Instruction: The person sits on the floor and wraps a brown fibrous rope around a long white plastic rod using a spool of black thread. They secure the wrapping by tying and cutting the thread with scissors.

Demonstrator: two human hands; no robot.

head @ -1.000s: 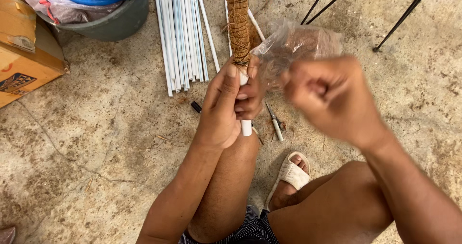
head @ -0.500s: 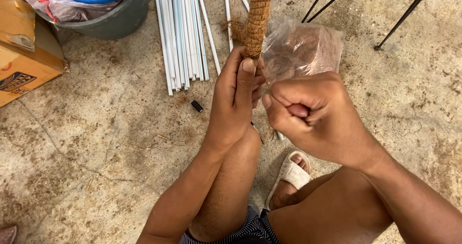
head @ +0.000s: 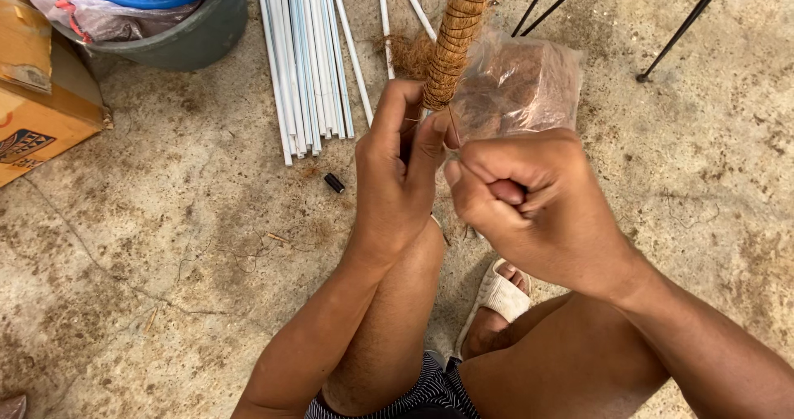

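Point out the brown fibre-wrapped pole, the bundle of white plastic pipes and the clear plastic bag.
brown fibre-wrapped pole [head: 453,43], head view, on its wound coir wrapping.
bundle of white plastic pipes [head: 308,63], head view, mid-length of the bundle.
clear plastic bag [head: 521,84], head view, its bulging middle.

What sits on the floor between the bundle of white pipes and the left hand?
In the head view, a small black cap lies on bare concrete between the white pipes and left hand.

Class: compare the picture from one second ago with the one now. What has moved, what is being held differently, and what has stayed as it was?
The right hand has swung in from a blurred position out to the right and now sits fisted beside the left hand, pinching a thin strand. The fibre-wrapped pole has tilted to the right, and the bare white pipe end is now hidden in the left hand's grip. The white pipes, plastic bag and bucket have stayed put.
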